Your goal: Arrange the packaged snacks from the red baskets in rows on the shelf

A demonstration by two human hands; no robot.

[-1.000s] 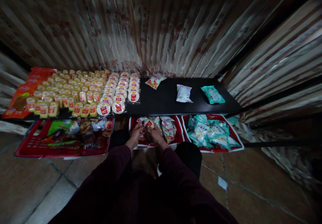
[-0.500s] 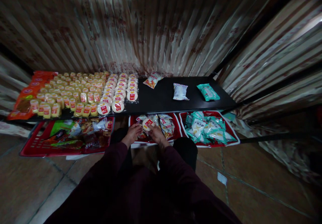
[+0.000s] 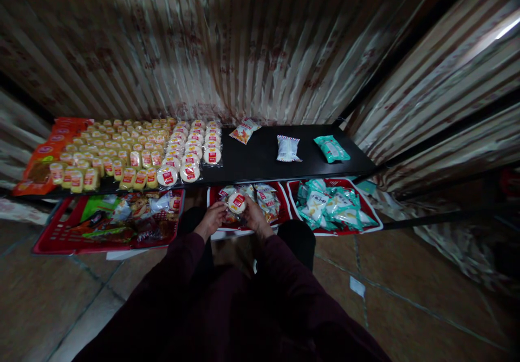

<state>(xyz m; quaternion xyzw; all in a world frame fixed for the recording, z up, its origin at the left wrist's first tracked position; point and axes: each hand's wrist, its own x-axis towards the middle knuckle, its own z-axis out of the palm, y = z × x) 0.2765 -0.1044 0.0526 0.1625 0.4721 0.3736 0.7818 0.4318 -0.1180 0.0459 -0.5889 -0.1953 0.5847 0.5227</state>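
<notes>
Head: hands hold round snack; shelf edge just beyond

The person's plum-coloured top darkens almost to black in shadow; its long left sleeve and right sleeve leave the left hand and right hand bare. The trousers look black.

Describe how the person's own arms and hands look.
The long sleeves look dark purple, with no visible markings, and end near the wrists. The left hand and right hand wear no gloves; it is too dim to tell about rings.
</notes>
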